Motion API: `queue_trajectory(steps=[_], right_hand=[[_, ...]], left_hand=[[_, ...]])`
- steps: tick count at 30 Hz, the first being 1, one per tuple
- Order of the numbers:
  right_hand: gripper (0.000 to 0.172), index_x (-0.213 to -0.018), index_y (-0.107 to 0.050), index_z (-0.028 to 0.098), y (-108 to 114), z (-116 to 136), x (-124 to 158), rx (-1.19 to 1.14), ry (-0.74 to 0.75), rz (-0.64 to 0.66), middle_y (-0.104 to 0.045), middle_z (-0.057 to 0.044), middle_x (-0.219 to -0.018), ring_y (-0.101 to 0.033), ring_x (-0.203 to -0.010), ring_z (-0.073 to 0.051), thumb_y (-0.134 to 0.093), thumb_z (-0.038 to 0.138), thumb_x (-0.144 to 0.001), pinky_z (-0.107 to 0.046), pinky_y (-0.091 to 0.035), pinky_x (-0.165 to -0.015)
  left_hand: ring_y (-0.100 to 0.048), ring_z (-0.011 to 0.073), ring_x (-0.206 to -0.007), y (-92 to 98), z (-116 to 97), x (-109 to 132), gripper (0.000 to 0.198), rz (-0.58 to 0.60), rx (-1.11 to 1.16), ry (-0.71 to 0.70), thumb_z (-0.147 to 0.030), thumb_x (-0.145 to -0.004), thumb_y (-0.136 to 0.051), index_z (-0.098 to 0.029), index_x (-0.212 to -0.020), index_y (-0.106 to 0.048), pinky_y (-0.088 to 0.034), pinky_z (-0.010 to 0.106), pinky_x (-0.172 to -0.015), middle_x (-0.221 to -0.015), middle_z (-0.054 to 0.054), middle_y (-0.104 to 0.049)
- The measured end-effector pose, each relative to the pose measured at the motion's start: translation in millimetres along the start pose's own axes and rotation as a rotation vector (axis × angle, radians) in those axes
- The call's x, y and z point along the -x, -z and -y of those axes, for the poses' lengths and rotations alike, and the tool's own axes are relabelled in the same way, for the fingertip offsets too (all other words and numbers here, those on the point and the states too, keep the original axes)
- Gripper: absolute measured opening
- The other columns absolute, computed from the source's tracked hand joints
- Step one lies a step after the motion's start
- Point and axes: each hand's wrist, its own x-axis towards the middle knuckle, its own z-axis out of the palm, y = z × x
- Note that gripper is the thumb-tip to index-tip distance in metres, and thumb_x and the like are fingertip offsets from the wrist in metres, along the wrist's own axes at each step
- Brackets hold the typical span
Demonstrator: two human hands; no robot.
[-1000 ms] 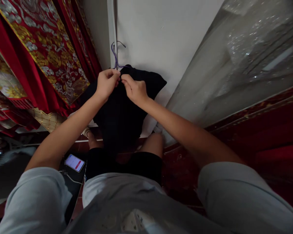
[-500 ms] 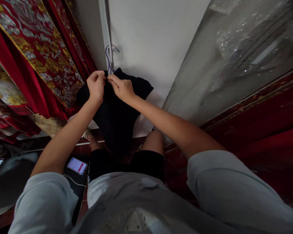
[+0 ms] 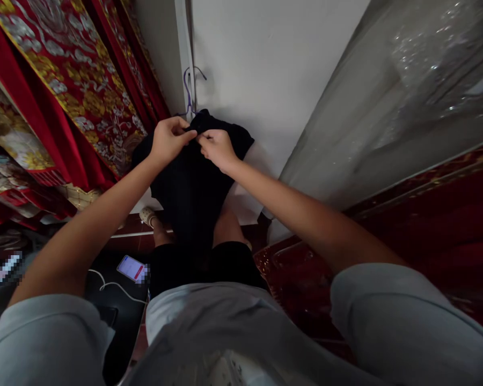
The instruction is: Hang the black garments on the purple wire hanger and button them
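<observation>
A black garment hangs from a purple hanger against the white wall panel. At its top edge, just below the hanger's hook, my left hand pinches the dark cloth between thumb and fingers. Close beside it on the right, my right hand is closed on the same edge, fingers curled and thumb pressed in. The two hands almost touch. Whether a button or other small fastening lies between the fingertips, I cannot make out.
Red embroidered cloth hangs at the left. Plastic-wrapped panels lean at the right above dark red material. A lit phone and a white cable lie on a black seat by my left leg.
My left hand has come over to the garment's edge and turned, its thumb now pointing right. Both hands are closer together. The whole view has shifted slightly.
</observation>
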Motion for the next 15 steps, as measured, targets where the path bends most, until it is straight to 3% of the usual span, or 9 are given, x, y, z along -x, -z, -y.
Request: queue_trajectory(steps=[5, 9, 12, 15], right_hand=[[0.027, -0.075, -0.051, 0.022, -2.8, -8.8, -16.2, -0.058, -0.073, 0.042, -0.044, 0.002, -0.055, -0.043, -0.049, -0.012, -0.06, 0.031, -0.098, -0.026, -0.038, -0.045], [0.023, -0.073, -0.054, 0.021, -4.7, -10.7, -26.5, 0.011, -0.135, 0.075, -0.046, 0.0, -0.054, -0.044, -0.048, -0.014, -0.065, 0.026, -0.093, -0.03, -0.041, -0.045], [0.022, -0.068, -0.054, 0.02, -7.2, -19.5, -13.6, 0.151, -0.289, 0.166, -0.047, -0.001, -0.05, -0.043, -0.045, -0.013, -0.069, 0.016, -0.084, -0.027, -0.033, -0.04], [0.02, -0.068, -0.054, 0.018, -8.8, -36.0, 16.8, 0.28, -0.508, 0.325, -0.052, -0.002, -0.052, -0.044, -0.046, -0.012, -0.069, 0.012, -0.081, -0.025, -0.03, -0.039]], left_hand=[[-0.07, 0.0247, -0.086, -4.4, -5.6, -2.3, 0.021, -0.067, 0.054, 0.026, -0.004, -0.075, -0.079, -0.017, -0.079, -0.062, -0.054, 0.036, -0.084, -0.067, 0.0, -0.057], [-0.066, 0.0208, -0.082, -6.9, -12.5, 1.8, 0.025, -0.085, -0.006, 0.033, 0.001, -0.076, -0.079, -0.016, -0.076, -0.06, -0.051, 0.032, -0.082, -0.068, -0.001, -0.056], [-0.057, 0.0125, -0.07, -1.5, -32.6, -5.1, 0.027, -0.162, -0.129, 0.024, 0.004, -0.08, -0.076, -0.016, -0.077, -0.058, -0.045, 0.025, -0.074, -0.068, -0.004, -0.053], [-0.046, 0.0075, -0.061, 18.5, -56.3, -22.3, 0.028, -0.25, -0.22, -0.032, 0.005, -0.088, -0.068, -0.017, -0.08, -0.054, -0.04, 0.022, -0.066, -0.069, -0.006, -0.048]])
